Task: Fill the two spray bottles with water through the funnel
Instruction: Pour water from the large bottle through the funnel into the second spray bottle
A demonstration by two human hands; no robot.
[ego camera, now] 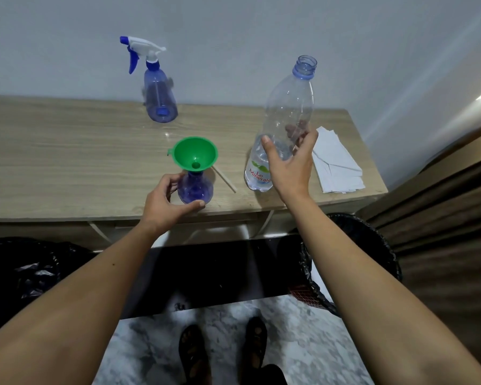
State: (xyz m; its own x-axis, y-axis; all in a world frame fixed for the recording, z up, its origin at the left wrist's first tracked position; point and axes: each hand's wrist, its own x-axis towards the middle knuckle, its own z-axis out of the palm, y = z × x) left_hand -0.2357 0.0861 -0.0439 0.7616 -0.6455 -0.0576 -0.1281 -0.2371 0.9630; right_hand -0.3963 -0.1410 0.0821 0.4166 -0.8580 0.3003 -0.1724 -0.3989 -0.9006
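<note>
- Left hand [164, 202] grips the open spray bottle [195, 190] at the table [67, 151] front edge, green funnel [195, 154] in its neck.
- Right hand [289, 165] wraps the uncapped water bottle [285, 120] — nearly empty.
- Risk — funnel tips or overflows, wetting the table.
- Capped spray bottle [157, 87] stands at back.

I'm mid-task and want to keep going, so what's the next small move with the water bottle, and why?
Probably lift the water bottle and tip its open mouth over the funnel. The right hand grips the uncapped bottle, which stands on the table with a little water left. The left hand steadies the near spray bottle, with the funnel seated in its neck.
</note>
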